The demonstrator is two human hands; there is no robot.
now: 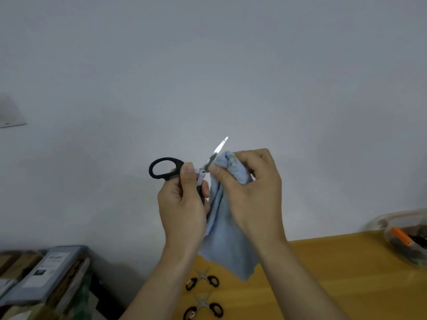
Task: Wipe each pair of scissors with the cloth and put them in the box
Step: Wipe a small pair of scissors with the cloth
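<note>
A: Where are the big scissors relative to the wooden table?

B: Held up above it, in front of the pale wall. The left hand grips the black handles, thumb pressed near the pivot, and one bare blade points up and to the right.

A: And the other hand?

B: The right hand is bunched around the light blue cloth, pinching it over the other blade, just beside the pivot. The rest of the cloth hangs down toward the table's near edge. The two hands are close together, almost touching.

A: Anything lying on the table?

B: Two small pairs with black finger loops, both with blades open: upper small scissors and lower small scissors, near the table's left end, under the hanging cloth.

A: The box?

B: A clear plastic box sits at the table's far right edge, holding dark items and something orange; what they are I cannot tell. Left of the table, stacked cartons stand.
</note>
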